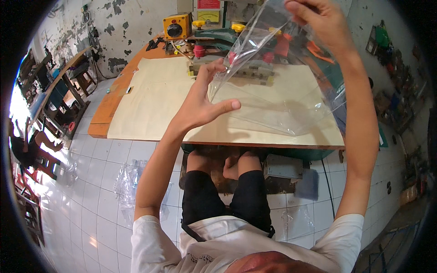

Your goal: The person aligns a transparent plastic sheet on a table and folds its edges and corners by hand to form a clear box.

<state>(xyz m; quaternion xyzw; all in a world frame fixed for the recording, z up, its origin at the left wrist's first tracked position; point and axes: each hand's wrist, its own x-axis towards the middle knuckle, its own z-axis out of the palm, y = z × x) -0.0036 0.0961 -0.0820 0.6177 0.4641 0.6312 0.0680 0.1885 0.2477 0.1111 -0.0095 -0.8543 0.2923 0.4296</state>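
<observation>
A clear plastic sheet or bag (pixel 291 111) hangs above the worktable, creased and shiny, its lower part drooping over the cream covering. High at the upper right, my right hand (pixel 318 20) pinches its top corner. My left hand (pixel 198 102) is raised at the sheet's left edge, thumb and fingers spread wide apart. The fingertips are close to the plastic; whether they touch it I cannot tell. Behind the sheet, and partly seen through it, stands a dark green machine (pixel 214 34) with yellow knobs and red parts.
A cream covering (pixel 154 95) lies on the wooden table (pixel 101 123). A yellow box with a black dial (pixel 177 27) stands at the back. Loose clear plastic (pixel 129 184) lies on the tiled floor. A grey box (pixel 283 167) sits under the table. Another person (pixel 34 145) is at the far left.
</observation>
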